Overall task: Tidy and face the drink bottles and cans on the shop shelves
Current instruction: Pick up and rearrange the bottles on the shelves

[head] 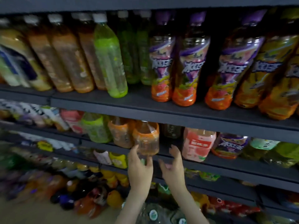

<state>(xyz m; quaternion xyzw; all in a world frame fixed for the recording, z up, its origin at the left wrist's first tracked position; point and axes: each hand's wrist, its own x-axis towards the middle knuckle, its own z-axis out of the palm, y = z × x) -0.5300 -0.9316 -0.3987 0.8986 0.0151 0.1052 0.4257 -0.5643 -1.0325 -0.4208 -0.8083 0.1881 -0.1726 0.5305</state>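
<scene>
An orange-labelled tea bottle [146, 138] stands at the front edge of the second shelf [210, 164]. My left hand [140, 168] reaches up to it, with fingers and thumb around its base. My right hand [174, 165] hovers just to its right with fingers spread and loosely bent, holding nothing. A gap lies between that bottle and a pink peach-drink bottle [199, 143]. A dark bottle [171, 130] stands further back in the gap.
The top shelf [145, 105] carries large bottles: amber tea, a green bottle [110, 62] and purple-and-orange bottles [187, 67]. Lower shelves hold several smaller bottles, blurred. The floor shows at bottom left.
</scene>
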